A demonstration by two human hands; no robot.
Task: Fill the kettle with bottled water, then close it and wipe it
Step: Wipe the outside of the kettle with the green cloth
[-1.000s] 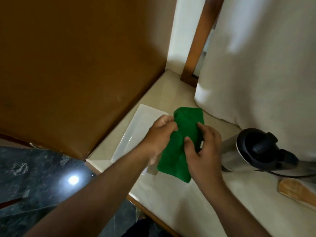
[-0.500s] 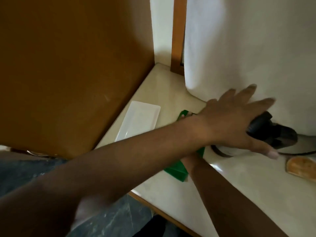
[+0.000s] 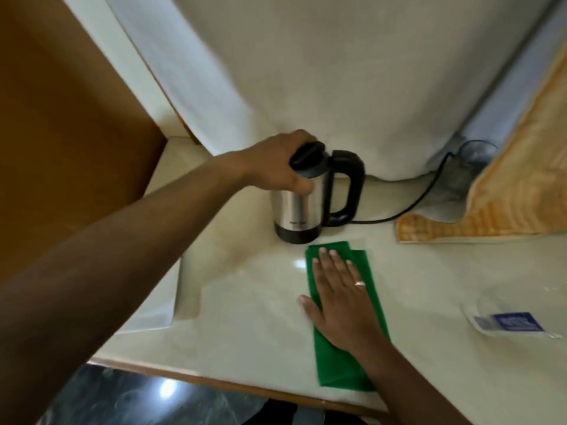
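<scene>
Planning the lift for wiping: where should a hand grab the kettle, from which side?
Take the kettle by its black loop handle, coming from the right. It stands upright with the handle facing right and unobstructed; the left hand already wraps its upper left side.

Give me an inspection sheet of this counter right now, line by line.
Surface: pale counter, glossy.
Job's things: kettle upright, lid shut; green cloth flat in front; bottle lying at right.
Clutter: white tray at left; orange cloth at right.
Grippers: left hand grips kettle top; right hand flat on green cloth.
Cables: black cord from the kettle.
Surroundings: white curtain, wooden panel.
</scene>
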